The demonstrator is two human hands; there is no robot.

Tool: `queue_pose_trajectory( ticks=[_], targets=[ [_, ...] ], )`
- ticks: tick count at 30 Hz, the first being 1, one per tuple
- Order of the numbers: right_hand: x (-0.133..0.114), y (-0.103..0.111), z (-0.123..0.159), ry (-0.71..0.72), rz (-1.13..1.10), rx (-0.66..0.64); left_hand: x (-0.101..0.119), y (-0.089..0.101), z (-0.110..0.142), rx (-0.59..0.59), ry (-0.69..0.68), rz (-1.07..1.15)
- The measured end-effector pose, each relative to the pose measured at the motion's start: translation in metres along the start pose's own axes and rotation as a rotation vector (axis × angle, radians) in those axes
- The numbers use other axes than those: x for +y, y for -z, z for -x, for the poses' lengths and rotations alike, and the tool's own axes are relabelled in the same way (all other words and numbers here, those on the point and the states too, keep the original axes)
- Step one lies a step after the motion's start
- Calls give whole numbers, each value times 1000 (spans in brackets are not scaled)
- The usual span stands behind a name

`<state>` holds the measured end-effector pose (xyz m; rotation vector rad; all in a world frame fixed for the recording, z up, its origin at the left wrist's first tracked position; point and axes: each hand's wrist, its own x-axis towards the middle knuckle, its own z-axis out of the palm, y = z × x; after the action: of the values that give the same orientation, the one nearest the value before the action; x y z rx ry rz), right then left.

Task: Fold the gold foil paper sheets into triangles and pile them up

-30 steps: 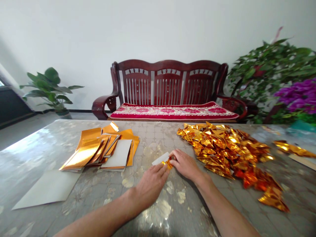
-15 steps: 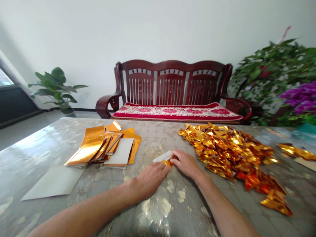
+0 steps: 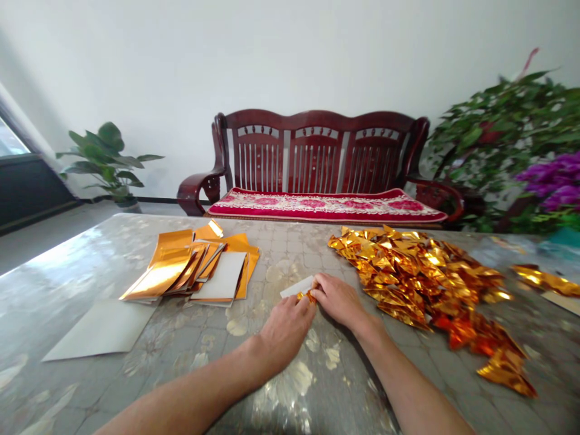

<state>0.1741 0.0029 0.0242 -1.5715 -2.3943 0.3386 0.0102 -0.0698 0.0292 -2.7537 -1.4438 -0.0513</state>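
Both my hands meet at the middle of the table, pinching a small piece of gold foil paper (image 3: 304, 292) with a white backing. Part of it is hidden by my fingers. My left hand (image 3: 287, 332) holds its near end, and my right hand (image 3: 338, 300) presses on it from the right. To the right of my right hand lies a heap of folded gold foil triangles (image 3: 421, 278). A stack of flat gold foil sheets (image 3: 199, 269) lies further left, beyond my left hand.
A large pale sheet (image 3: 99, 329) lies at the table's left. Loose gold foil (image 3: 544, 281) sits near the right edge. The table (image 3: 254, 248) has a glossy, mottled top. Beyond it stand a dark wooden bench with a red cushion (image 3: 326, 205) and potted plants.
My left hand has shifted slightly right, closer to my right hand, and covers more of the gold foil. The whole view has drifted a little as my head moved.
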Motion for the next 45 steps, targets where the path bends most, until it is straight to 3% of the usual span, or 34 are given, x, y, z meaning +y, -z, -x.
queue_pose_trajectory(
  ticks=[10,16,25,34,39,45],
  targets=[
    [2,-1,-3,-15,-66,-10,9,-3,0,67,38,-27],
    [5,-2,-5,-98,-164,-4,8,-7,-2,78,42,-3],
    [11,-1,-1,32,-83,32,-12,2,10,48,-30,80],
    [6,-5,-2,9,-61,58,-15,2,5,46,-100,-10],
    [18,-5,-7,-35,-214,48,-13,1,5,43,-80,-41],
    [30,-9,-12,-103,-382,137,-12,-1,5,51,-70,-53]
  ],
)
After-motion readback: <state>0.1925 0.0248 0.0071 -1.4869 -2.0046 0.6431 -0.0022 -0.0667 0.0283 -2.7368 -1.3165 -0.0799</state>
